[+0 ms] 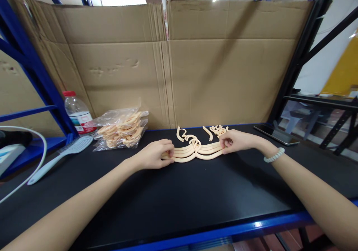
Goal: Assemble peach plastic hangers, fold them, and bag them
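Observation:
Several beige pieces that look like clothes hangers (184, 155) lie overlapped on the black tabletop, their curved hook parts (194, 140) bunched at the middle. My left hand (156, 154) is closed around the left ends of their arms. At the right ends, my right hand (235, 141) pinches the arms between thumb and fingers. Behind them lie a loose curved beige piece (179, 134), another one (207, 133) and a pile of small beige pieces (218, 130), partly behind my right hand.
Clear bags of beige pieces (121, 129) lie at the left, by a red-capped bottle (78, 113) and a pale hairbrush (63, 156). A phone (275, 134) rests at the far right. Cardboard (237, 68) walls the back, and a white cable (41, 157) loops at the left edge.

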